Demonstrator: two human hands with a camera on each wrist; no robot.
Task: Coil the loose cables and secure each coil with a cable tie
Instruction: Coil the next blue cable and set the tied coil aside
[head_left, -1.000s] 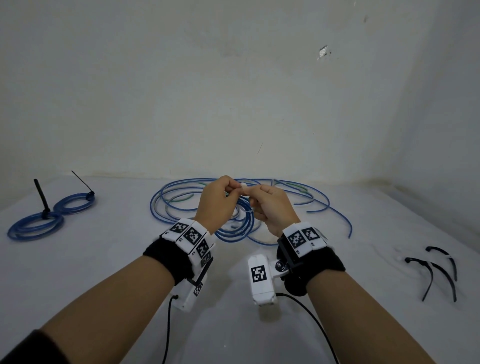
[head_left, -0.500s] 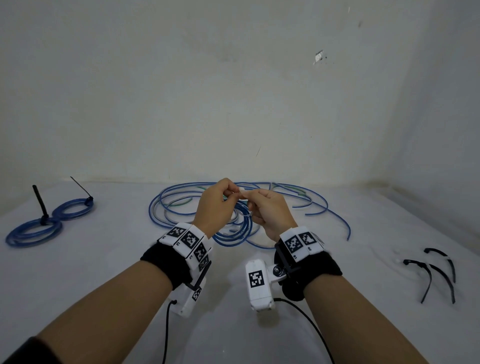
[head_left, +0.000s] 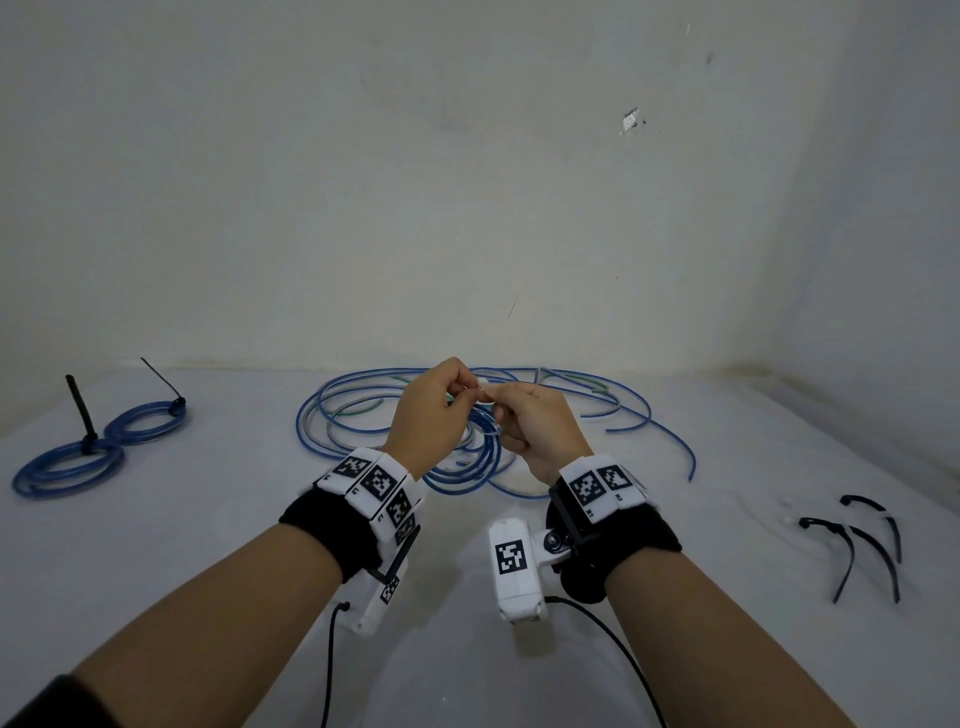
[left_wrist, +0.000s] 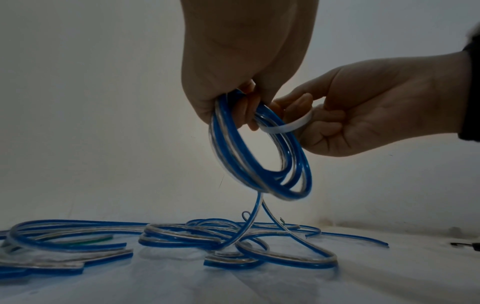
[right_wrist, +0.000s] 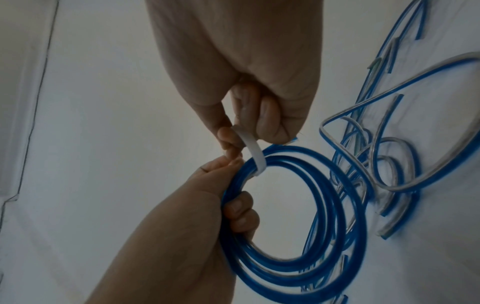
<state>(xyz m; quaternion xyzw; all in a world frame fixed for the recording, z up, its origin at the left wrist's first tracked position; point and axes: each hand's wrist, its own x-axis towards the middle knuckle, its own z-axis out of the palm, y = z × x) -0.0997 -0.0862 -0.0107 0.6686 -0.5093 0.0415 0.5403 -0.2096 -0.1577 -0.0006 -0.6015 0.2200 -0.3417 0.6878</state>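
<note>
Table (head_left: 675, 649): loose blue cables (head_left: 363, 410) sprawl mid-surface, uncoiled, most of the work left. Far left, two tied coils (head_left: 67, 467) lie finished, black tie tails sticking up. Far right, spare black ties (head_left: 862, 551) wait. Held above the tangle: a small blue coil (left_wrist: 262, 156), a tail trailing to the heap. Left hand (head_left: 426, 415) grips its rim, fingers curled through. Right hand (head_left: 540, 431) pinches a white tie (right_wrist: 253, 154) looped over the strands; not yet cinched, by my reading.
</note>
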